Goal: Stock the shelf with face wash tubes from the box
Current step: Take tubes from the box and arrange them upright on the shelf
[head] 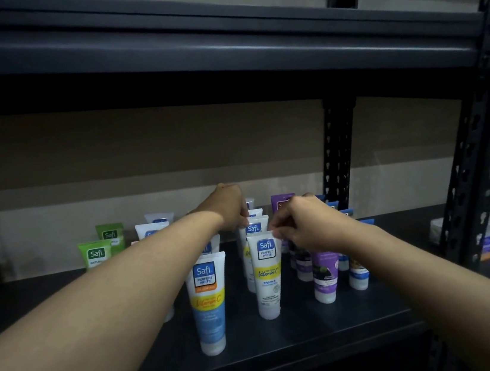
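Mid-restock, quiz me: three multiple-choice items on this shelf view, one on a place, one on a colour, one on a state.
1. The green tubes stand: A) far left B) far right C) front centre.
2. The tube pinched by the right hand has a band of: A) red B) yellow C) black.
3. The tubes on the shelf are: A) lying flat B) stacked C) upright on their caps.
Key: 1A, left of all others; 2B, yellow band mid-label; 3C, caps down.
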